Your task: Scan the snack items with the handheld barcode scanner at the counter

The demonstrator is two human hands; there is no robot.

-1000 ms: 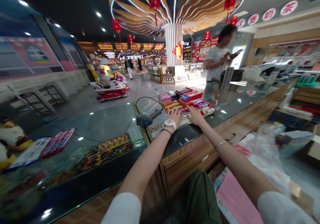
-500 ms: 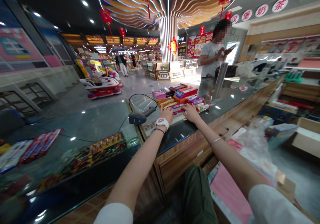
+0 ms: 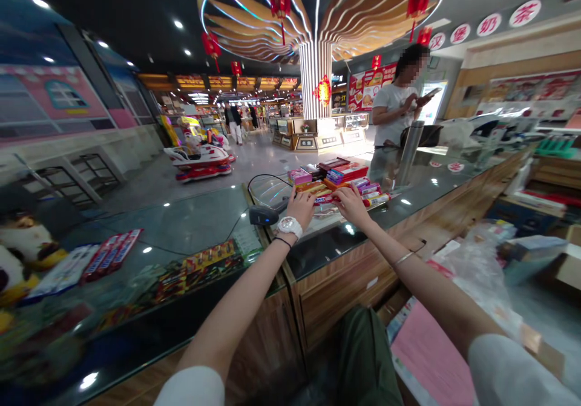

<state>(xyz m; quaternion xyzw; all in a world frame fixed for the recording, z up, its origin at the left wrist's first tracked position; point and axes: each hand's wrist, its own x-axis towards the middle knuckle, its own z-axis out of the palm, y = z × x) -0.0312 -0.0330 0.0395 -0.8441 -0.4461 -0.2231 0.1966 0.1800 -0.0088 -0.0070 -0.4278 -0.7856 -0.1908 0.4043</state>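
Several packs of sweets [image 3: 348,171] in red, purple, orange and pink lie in a pile on the glass counter. My left hand [image 3: 301,206], with a white watch on the wrist, has its curled fingers on the pile's near left side. Close to its right, my right hand [image 3: 351,205] bends its fingers over the near edge. Both hands hold a red roll [image 3: 323,199] between them, mostly covered by the fingers. Coloured rolls [image 3: 377,199] lie right of my right hand.
A black scanner [image 3: 264,215] with a cable sits left of my hands. Red and blue packs [image 3: 111,255] lie on the counter [image 3: 195,212] at the left. Across it, a person [image 3: 394,106] holds a phone. Plastic bags [image 3: 481,261] and boxes are at the lower right.
The view has turned slightly left, so the surroundings appear further right. Both hands remain at the near side of the pile, with small finger shifts.
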